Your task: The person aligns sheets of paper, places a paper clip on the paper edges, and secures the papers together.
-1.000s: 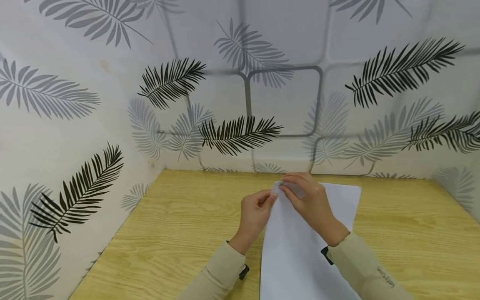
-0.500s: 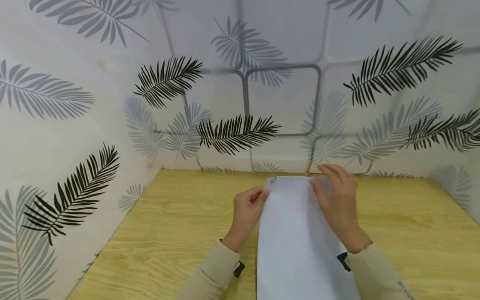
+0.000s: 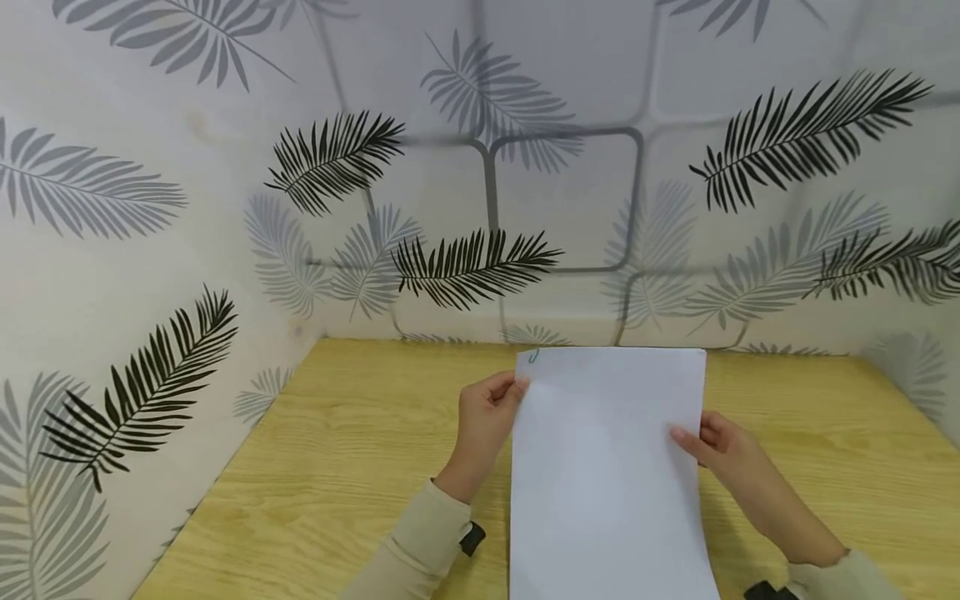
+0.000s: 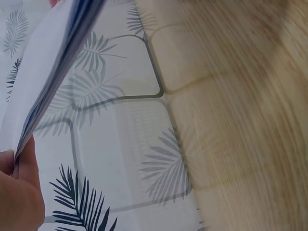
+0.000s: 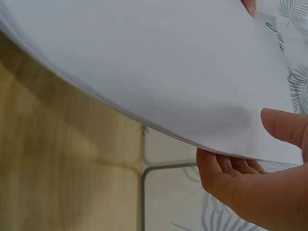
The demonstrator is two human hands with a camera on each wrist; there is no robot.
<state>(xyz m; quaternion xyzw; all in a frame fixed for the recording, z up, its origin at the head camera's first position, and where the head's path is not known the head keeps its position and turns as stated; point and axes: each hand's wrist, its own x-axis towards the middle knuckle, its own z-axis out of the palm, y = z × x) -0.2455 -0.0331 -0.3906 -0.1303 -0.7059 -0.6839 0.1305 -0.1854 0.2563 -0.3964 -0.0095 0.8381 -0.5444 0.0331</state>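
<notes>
A stack of white paper sheets (image 3: 607, 483) is held raised over the table, its top sheet blank. A green paper clip (image 3: 533, 356) sits on the stack's top left corner; in the right wrist view the same clip (image 5: 271, 27) shows as a small loop. My left hand (image 3: 483, 425) pinches the left edge just below the clip, between thumb and fingers. On the right edge, my right hand (image 3: 738, 475) grips the stack, thumb over the front and fingers behind. Several layered sheet edges (image 4: 53, 79) show in the left wrist view.
A wood-grain table (image 3: 360, 450) lies beneath the paper. Behind it and at the left rise walls (image 3: 570, 204) covered with a leaf pattern. A black strap piece (image 3: 472, 538) shows by the left sleeve.
My right hand has left the clip at the corner and moved right and down to the stack's right edge. The stack now faces me more squarely. My left hand keeps its pinch.
</notes>
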